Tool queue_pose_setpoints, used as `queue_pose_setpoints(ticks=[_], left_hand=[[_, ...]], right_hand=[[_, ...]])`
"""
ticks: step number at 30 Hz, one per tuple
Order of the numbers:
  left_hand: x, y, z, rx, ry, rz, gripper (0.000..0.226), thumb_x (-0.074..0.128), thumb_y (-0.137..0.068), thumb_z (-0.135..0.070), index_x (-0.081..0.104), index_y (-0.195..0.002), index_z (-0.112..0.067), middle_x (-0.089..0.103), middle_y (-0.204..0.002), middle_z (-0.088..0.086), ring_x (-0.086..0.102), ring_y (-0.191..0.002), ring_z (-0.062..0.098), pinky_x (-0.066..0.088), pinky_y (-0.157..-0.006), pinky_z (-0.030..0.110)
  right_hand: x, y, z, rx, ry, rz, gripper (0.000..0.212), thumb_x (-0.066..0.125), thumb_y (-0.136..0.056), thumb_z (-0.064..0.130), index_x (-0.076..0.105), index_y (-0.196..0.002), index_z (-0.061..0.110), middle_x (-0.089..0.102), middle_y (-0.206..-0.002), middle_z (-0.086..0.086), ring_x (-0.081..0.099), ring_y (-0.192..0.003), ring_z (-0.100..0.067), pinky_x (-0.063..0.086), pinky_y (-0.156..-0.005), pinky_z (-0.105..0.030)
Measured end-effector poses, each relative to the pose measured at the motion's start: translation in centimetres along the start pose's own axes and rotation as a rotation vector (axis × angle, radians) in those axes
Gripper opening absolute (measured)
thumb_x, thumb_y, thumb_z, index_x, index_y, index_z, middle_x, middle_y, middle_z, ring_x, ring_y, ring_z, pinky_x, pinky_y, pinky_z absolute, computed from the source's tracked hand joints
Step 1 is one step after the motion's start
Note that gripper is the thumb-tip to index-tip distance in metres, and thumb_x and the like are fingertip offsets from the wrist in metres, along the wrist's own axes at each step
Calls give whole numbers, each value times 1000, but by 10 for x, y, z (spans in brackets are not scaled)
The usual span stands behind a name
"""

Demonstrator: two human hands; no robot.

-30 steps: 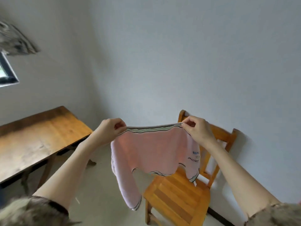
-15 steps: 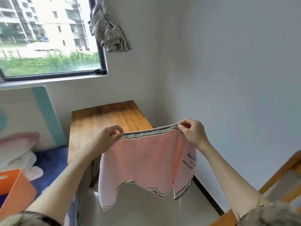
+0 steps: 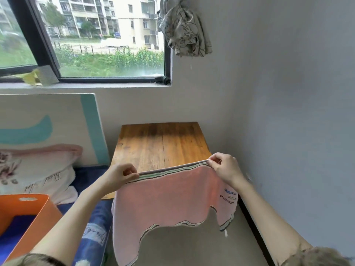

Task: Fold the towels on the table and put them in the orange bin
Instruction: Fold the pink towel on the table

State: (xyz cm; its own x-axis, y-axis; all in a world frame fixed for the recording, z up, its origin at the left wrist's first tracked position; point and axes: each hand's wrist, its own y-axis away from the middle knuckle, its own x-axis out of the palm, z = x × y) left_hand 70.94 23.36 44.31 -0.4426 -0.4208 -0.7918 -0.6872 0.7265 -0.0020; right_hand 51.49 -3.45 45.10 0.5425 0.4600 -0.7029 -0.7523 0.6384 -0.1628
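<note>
**Towel now held over the wooden surface**

Your view has swung left since a moment ago, bringing the wooden surface (image 3: 161,143) behind the pink towel (image 3: 169,198). Your left hand (image 3: 120,176) and right hand (image 3: 225,167) each pinch a top corner in a narrow grip, holding it stretched in the air. You have the orange bin (image 3: 38,214) at lower left.

We hold the towel (image 3: 169,198) up by its top edge, our left hand (image 3: 121,175) at one corner and our right hand (image 3: 224,169) at the other, so it hangs in front of the table's (image 3: 161,143) near edge. The table stands in the corner, under the window (image 3: 96,35). The bin (image 3: 28,214) sits at our lower left on the bed (image 3: 92,217), pillows (image 3: 38,169) behind it.
</note>
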Motion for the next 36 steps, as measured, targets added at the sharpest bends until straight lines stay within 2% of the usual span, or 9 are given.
queue_pose_setpoints(ticks=[5, 9, 14, 19, 22, 30, 32, 36], left_hand=[[-3, -58, 26, -112, -33, -30, 17, 71, -80, -30, 61, -66, -30, 59, -67, -9, 51, -63, 3, 37, -56, 15], [5, -115, 49, -154, -49, -28, 16, 70, -81, -33, 63, -70, -24, 61, -69, -4, 54, -67, 11, 40, -59, 21], [19, -205, 95, -152, -52, 71, 8, 62, -88, -27, 62, -81, -24, 61, -78, -8, 57, -75, 8, 38, -57, 12], [28, -295, 139, -188, -43, 102, 9, 62, -87, -25, 64, -79, -22, 61, -80, -5, 55, -73, 6, 35, -55, 9], [26, -348, 159, -216, -52, 117, 9, 62, -87, -25, 67, -83, -19, 62, -82, -2, 55, -76, 11, 37, -58, 16], [43, -455, 193, -259, -50, 63, 11, 63, -87, -22, 69, -86, -12, 68, -90, 9, 58, -82, 22, 42, -71, 26], [51, -476, 200, -259, -46, 23, 10, 61, -87, -18, 69, -89, -11, 67, -93, 10, 60, -88, 25, 42, -76, 28], [67, -502, 215, -272, -11, 11, 20, 53, -91, -12, 68, -103, -11, 64, -102, 10, 62, -93, 26, 41, -83, 28]], right_hand=[[23, -69, -13, -25, 105, 85, 11, 62, -87, 27, 69, -83, 20, 63, -80, 8, 58, -80, -11, 41, -67, -21], [48, -128, -27, 2, 171, 122, 14, 63, -86, 30, 69, -83, 18, 65, -85, 4, 58, -84, -13, 43, -70, -24], [97, -208, -49, 82, 258, 176, 18, 61, -87, 33, 68, -85, 16, 67, -89, -1, 57, -84, -15, 41, -68, -24], [144, -292, -59, 199, 315, 256, 20, 58, -88, 33, 69, -88, 16, 68, -93, -5, 60, -89, -21, 50, -76, -32], [168, -337, -61, 234, 317, 268, 19, 57, -90, 32, 68, -89, 16, 68, -93, -4, 56, -82, -17, 44, -67, -26], [212, -431, -81, 260, 344, 235, 20, 53, -93, 24, 67, -92, 11, 68, -98, -8, 56, -87, -23, 40, -71, -25], [222, -453, -87, 222, 380, 205, 21, 49, -95, 21, 67, -96, 10, 65, -102, -11, 56, -94, -27, 40, -77, -30], [247, -485, -102, 183, 454, 193, 29, 46, -95, 17, 60, -120, 12, 58, -122, -11, 49, -115, -29, 33, -97, -36]])
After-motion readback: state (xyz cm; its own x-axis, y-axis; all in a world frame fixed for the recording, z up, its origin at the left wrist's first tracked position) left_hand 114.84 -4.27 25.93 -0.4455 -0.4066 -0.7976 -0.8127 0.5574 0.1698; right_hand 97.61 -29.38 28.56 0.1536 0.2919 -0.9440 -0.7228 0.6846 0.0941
